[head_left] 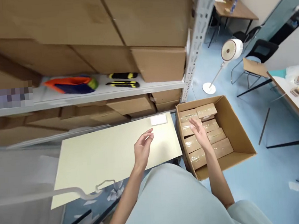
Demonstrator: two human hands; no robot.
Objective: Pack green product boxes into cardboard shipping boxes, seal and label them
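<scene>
A metal shelf (165,86) loaded with large cardboard boxes (154,17) fills the upper left. Below its front edge runs a long cream worktop (98,158). Just beside the worktop's right end stands an open carton (237,127). Small brown boxes (222,148), sealed with shiny clear tape, lie in rows inside it, mostly toward its left side. On the shelf sits an orange and navy pouch (71,86). The left hand (143,147) is above the worktop, fingers bent, a narrow gap to the thumb. The right hand (200,134) is over the small brown boxes, fingers loosely extended; whether it touches them I cannot tell. Two black-and-yellow knives (123,84) lie near the pouch. A flat white box (158,120) rests at the worktop's far right corner, near the left hand.
</scene>
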